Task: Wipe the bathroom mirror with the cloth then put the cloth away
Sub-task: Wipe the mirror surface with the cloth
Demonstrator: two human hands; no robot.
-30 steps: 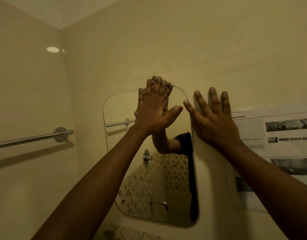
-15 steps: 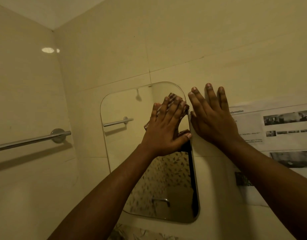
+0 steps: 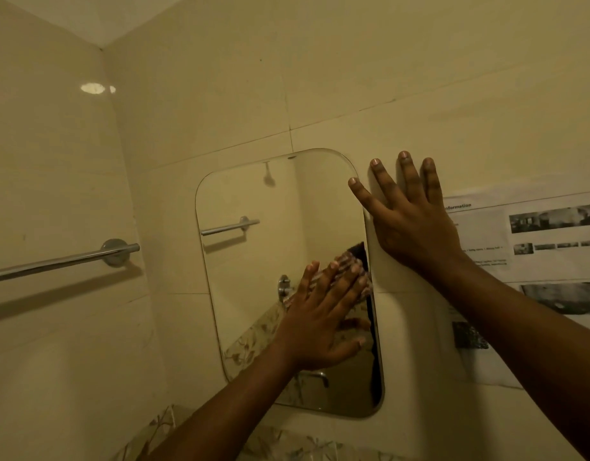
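While the left hand (image 3: 323,314) lies flat against the lower right part of the frameless, round-cornered rectangular wall mirror (image 3: 253,261), its fingers (image 3: 337,287) are extended and slightly spread, pressing the striped cloth (image 3: 352,261) onto the glass. Only a small, blurred portion of the cloth shows, past the fingertips and close to the mirror's right edge; whether the fingers curl round any of it cannot be determined, and the hand appears to hold it by flat pressure alone. The thumb points toward the right edge of the mirror, and its reflection is visible just above it in the glass. The right hand (image 3: 410,221) rests open on the glossy cream tiled wall (image 3: 353,78) just beside the mirror's upper right corner, fingers wide and holding nothing; the index fingertip is at or over the mirror's edge. To the right of that hand, a printed white paper notice with greyscale photographs (image 3: 536,234) is fixed to the wall, partly covered by the right forearm. A chrome towel rail (image 3: 64,261) is mounted on the left wall, and its reflection appears in the upper left of the mirror. The lower part of the mirror reflects a chrome tap and leaf-patterned tiling. Lighting is dim and yellow.
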